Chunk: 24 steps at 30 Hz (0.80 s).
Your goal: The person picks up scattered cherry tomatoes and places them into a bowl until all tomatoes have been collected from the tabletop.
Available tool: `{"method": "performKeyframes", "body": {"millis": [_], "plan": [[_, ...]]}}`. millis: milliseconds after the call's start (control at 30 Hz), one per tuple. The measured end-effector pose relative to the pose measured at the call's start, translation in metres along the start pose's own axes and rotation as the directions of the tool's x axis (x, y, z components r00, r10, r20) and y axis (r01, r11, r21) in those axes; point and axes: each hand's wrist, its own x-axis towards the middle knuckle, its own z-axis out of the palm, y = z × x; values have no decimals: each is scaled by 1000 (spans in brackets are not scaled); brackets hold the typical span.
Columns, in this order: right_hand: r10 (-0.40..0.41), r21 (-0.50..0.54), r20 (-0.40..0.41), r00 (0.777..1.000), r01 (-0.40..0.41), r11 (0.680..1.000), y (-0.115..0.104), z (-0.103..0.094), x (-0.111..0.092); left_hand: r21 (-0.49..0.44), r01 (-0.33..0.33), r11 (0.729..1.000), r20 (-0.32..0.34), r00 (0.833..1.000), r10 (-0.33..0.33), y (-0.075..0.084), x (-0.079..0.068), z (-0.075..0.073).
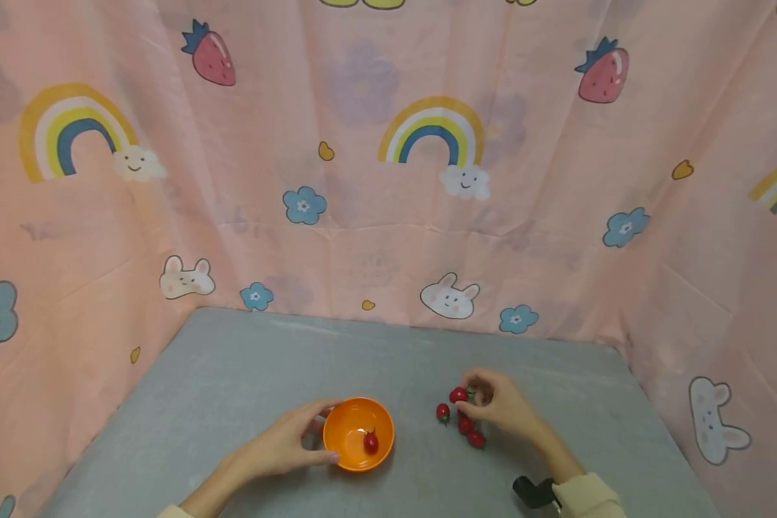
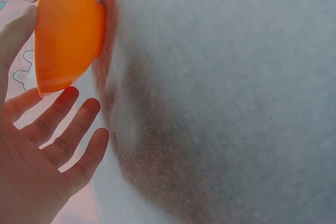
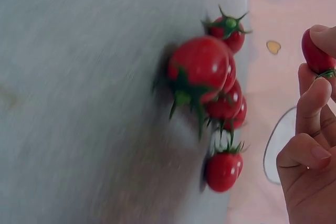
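My left hand (image 1: 291,440) holds the orange bowl (image 1: 337,455) by its left side, thumb at the near rim and fingers at the far rim. One red cherry tomato (image 1: 371,442) lies inside the bowl. In the left wrist view the bowl (image 2: 68,30) shows its outer wall, and the lower fingers are spread apart below it. My right hand (image 1: 501,406) pinches a cherry tomato (image 3: 316,53) between thumb and fingers, its green stem end towards the palm. Close beneath that hand, several more cherry tomatoes (image 3: 199,69) with green tops lie grouped on the table.
The grey table (image 1: 265,367) reaches back to a pink printed curtain (image 1: 362,266), which also hangs along both sides. A black object (image 1: 534,493) shows beside the right sleeve (image 1: 589,496). One loose cherry tomato (image 1: 443,412) lies at the group's left, between it and the bowl.
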Motion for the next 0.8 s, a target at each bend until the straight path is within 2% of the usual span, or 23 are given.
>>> {"method": "performKeyframes", "body": {"millis": [133, 600, 800], "plan": [[-17, 8, 11, 1000, 17, 1000, -5, 7, 6, 6, -4, 1000, -2, 1000, 4, 0, 0, 0], [-73, 59, 56, 996, 70, 996, -24, 33, 26, -40, 53, 998, 14, 999, -53, 1, -1, -1], [-90, 66, 74, 993, 85, 994, -31, 44, 33, -48, 48, 998, 16, 999, -47, 2, -1, -1]]}}
